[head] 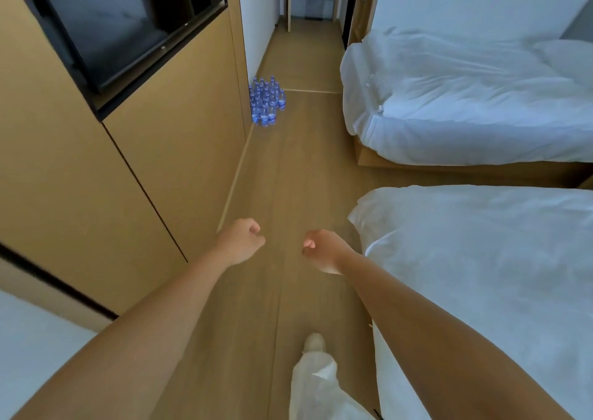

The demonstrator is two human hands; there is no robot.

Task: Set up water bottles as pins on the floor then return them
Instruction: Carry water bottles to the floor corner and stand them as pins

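the water bottles [266, 103] stand upright in a tight cluster on the wooden floor [308, 175], far from the person and on the left side, just beside the corner of the wood-panelled wall [154, 150]. their number is too small to count with certainty, and i cannot tell if the cluster already has a true pin shape or is only a group. both arms reach forward over the near floor. the left hand [241, 240] has its fingers curled into a loose fist and holds nothing; the right hand [322, 250] is also curled, with the fingertips bent inward, and it also holds nothing. 2 beds with white covers stand on the right, the far bed [465, 98] and the near bed [481, 275], and they leave only a narrow lane of floor between them and the wall. a dark screen [128, 18] is set in the wall on the left. one foot in a white shoe [315, 342] is stepping forward. i judge that the person is well apart from the bottles and must approach them. the risk is in the tight packing: a hand or foot that touches 1 bottle can push it into its neighbours and make many fall. the narrow lane also gives little room to crouch, so an elbow may knock the near row.
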